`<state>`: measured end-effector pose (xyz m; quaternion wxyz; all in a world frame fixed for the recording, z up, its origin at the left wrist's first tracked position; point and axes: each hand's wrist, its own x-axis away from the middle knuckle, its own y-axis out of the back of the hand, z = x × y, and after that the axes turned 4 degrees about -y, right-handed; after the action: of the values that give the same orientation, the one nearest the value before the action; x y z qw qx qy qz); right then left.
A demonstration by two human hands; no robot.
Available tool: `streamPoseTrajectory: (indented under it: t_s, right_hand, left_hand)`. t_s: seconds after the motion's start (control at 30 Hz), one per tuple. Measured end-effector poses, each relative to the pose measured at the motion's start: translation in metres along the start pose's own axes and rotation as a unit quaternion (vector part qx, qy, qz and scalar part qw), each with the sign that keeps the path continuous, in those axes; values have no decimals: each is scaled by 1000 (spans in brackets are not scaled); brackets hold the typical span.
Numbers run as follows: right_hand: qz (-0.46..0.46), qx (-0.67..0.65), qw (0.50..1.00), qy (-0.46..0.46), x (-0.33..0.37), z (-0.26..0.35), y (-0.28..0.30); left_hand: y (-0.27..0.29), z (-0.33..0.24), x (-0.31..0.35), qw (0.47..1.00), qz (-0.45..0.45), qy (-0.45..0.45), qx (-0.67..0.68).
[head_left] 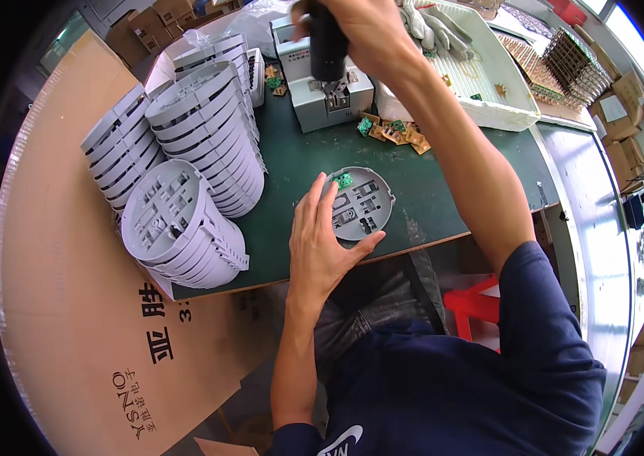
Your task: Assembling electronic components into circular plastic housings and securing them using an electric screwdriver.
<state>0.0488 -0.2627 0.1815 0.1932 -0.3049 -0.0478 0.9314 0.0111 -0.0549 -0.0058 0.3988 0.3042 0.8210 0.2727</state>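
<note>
A round grey plastic housing (354,199) lies on the green tabletop near its front edge, its inside with slots and ribs facing up. My left hand (314,247) steadies it, fingers along the left rim and thumb at the lower rim. Beside my fingertips, a small green circuit board (343,181) sits in the housing's upper part. At the top, my right hand (367,34) grips a black power screwdriver (327,49), pointing down. Its tip is at the front of a pale box-shaped screw feeder (310,112); whether a screw is on it, I cannot tell.
Tall stacks of grey housings (204,133) stand on the left. Small circuit boards (394,132) lie by the feeder. A white tray (516,118) at the back right holds gloves (436,30). Cardboard (71,266) borders the table's left; a red stool (474,304) stands below.
</note>
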Motion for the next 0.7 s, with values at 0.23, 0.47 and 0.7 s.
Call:
streamPoseTrajectory:
  t_s: [0.23, 0.47, 0.7]
  right_hand:
    - [-58, 217, 974, -22, -22, -42, 24]
    - [-90, 182, 979, 35, -8, -31, 16]
    - [-23, 83, 994, -67, 63, -3, 5]
  left_hand:
    - [-1, -2, -1, 1000, -1, 1, -3]
    - [0, -2, -2, 1000, 1, 6, -3]
    - [-2, -3, -1, 1000, 20, 13, 1]
